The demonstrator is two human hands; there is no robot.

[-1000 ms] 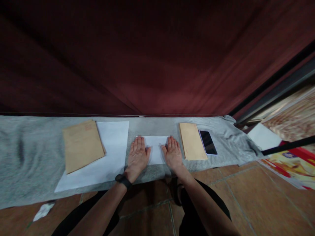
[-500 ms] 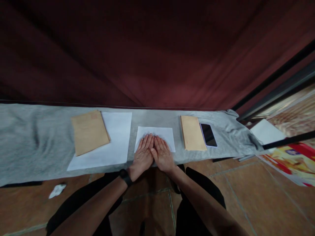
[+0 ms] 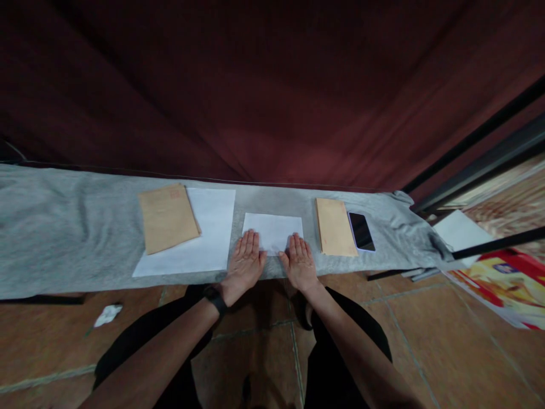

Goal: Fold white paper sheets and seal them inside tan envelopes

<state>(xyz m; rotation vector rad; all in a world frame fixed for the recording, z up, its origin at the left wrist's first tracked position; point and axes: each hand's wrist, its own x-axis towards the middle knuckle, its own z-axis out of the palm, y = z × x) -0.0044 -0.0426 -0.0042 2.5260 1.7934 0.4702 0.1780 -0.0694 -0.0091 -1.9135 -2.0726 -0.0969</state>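
Note:
A small white sheet of paper (image 3: 275, 226), which looks folded, lies on the grey cloth in front of me. My left hand (image 3: 247, 258) rests flat on its lower left corner, fingers stretched out and thumb pointing inward. At the lower right corner, my right hand (image 3: 300, 258) lies flat in the same way. Neither hand grips anything. Left of them, brown envelopes (image 3: 168, 218) lie partly over larger white paper (image 3: 215, 227). To the right sits a narrow stack of brown envelopes (image 3: 335, 227).
A phone (image 3: 361, 232) with a dark screen lies beside the right envelope stack. The grey cloth (image 3: 85, 227) covers a narrow table, with a dark red curtain (image 3: 272, 113) behind it. At right are a metal frame, a white board (image 3: 464, 230) and a colourful box (image 3: 511, 284).
My hands have slid apart, from side by side at the middle of the small paper to its left and right edges. My view has shifted slightly.

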